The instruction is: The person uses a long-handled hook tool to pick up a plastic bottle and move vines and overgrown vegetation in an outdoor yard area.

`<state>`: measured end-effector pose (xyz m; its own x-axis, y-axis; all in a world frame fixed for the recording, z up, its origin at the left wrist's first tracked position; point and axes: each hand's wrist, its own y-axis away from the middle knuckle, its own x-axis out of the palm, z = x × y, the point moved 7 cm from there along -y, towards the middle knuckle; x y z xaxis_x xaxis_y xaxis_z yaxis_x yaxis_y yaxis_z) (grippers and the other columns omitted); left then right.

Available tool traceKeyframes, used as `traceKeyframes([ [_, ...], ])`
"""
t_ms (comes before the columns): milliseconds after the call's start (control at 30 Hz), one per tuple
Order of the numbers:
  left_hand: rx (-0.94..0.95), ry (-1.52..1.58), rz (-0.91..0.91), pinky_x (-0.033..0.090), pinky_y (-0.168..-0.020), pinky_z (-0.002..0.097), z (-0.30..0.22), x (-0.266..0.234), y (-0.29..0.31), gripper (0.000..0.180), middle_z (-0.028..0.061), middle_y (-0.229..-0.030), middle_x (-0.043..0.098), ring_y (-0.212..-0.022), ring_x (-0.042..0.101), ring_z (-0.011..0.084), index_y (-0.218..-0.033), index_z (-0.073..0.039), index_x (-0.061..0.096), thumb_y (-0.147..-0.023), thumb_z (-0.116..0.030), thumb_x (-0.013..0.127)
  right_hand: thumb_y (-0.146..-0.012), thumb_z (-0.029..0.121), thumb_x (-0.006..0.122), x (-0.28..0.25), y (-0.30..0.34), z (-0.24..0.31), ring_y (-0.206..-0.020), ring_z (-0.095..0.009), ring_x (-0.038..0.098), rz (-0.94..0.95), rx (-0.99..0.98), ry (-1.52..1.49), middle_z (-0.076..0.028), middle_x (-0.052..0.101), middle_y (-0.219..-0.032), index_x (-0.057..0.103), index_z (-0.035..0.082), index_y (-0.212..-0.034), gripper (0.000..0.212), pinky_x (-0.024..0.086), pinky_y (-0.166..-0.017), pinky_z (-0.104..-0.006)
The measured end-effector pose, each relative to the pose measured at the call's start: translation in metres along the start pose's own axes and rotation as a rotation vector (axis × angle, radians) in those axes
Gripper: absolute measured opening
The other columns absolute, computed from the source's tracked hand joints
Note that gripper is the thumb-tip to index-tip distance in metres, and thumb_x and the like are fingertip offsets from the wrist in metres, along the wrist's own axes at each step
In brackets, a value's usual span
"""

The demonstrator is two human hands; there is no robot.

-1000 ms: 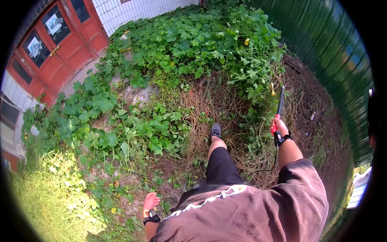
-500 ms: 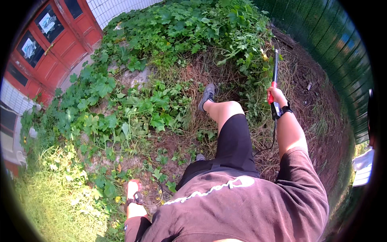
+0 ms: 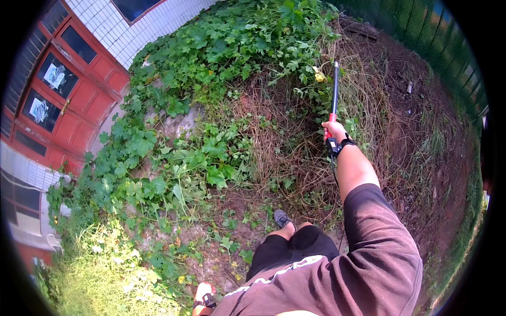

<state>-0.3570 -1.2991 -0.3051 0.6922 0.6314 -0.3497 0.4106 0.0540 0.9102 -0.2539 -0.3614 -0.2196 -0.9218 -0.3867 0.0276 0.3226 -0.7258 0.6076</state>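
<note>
My right hand (image 3: 333,131) is stretched forward and closed around the red grip of a long dark-shafted tool (image 3: 334,89). The shaft points away from me into the tangle of dry grass (image 3: 284,131) beside leafy green vines (image 3: 211,100). A dark band sits on that wrist. My left hand (image 3: 203,295) hangs low at the bottom of the view with its fingers loosely apart and nothing in it, a dark band on its wrist too. One dark shoe (image 3: 281,217) stands on the bare soil below the dry grass.
A red door (image 3: 63,105) and white tiled wall (image 3: 153,26) stand at the left. A dark green fence (image 3: 443,42) runs along the right. Bare brown earth (image 3: 421,137) lies right of the dry grass; bright grass (image 3: 100,274) grows at lower left.
The raised leg has come down and the foot now stands on the soil. My right arm has stretched further forward with the tool. My left hand has shifted right along the bottom edge.
</note>
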Motion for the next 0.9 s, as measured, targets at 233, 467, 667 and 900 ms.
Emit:
traceKeyframes([
  [233, 0.131, -0.223, -0.100, 0.054, -0.057, 0.0360, -0.036, -0.021, 0.009, 0.018, 0.0118, -0.084, 0.067, -0.066, 0.065, 0.0218, -0.106, -0.003, 0.059, -0.095, -0.016, 0.052, -0.078, 0.006, 0.063, -0.063, 0.095, 0.067, -0.054, -0.015, 0.053, 0.075, -0.210, -0.057, -0.003, 0.055, -0.064, 0.054, 0.004, -0.084, 0.011, 0.044, -0.052, -0.0296],
  [467, 0.626, -0.406, -0.051, 0.047, -0.061, 0.0297, -0.143, 0.097, 0.145, 0.015, 0.0050, -0.075, 0.061, -0.065, 0.058, 0.0152, -0.097, -0.002, 0.062, -0.092, -0.013, 0.054, -0.080, 0.004, 0.058, -0.176, 0.268, -0.034, -0.052, -0.016, 0.053, -0.016, -0.210, 0.096, -0.004, 0.054, -0.065, 0.052, 0.005, -0.086, 0.008, 0.045, -0.047, -0.0328],
  [667, 0.541, -0.390, 0.010, 0.047, -0.064, 0.0286, -0.129, 0.127, 0.157, 0.017, 0.0059, -0.075, 0.064, -0.068, 0.059, 0.0151, -0.098, 0.000, 0.062, -0.087, -0.006, 0.052, -0.079, 0.003, 0.058, -0.187, 0.224, -0.075, -0.047, -0.019, 0.053, -0.131, -0.166, 0.209, -0.006, 0.055, -0.062, 0.051, 0.004, -0.087, 0.011, 0.044, -0.044, -0.0355],
  [900, 0.432, -0.126, 0.207, 0.050, -0.065, 0.0287, 0.026, 0.045, 0.068, 0.018, 0.0074, -0.082, 0.065, -0.072, 0.062, 0.0158, -0.099, 0.000, 0.064, -0.088, -0.013, 0.056, -0.080, 0.005, 0.063, -0.081, 0.212, -0.093, -0.047, -0.022, 0.055, -0.110, -0.145, 0.187, -0.008, 0.055, -0.061, 0.050, 0.004, -0.085, 0.014, 0.048, -0.045, -0.0370],
])
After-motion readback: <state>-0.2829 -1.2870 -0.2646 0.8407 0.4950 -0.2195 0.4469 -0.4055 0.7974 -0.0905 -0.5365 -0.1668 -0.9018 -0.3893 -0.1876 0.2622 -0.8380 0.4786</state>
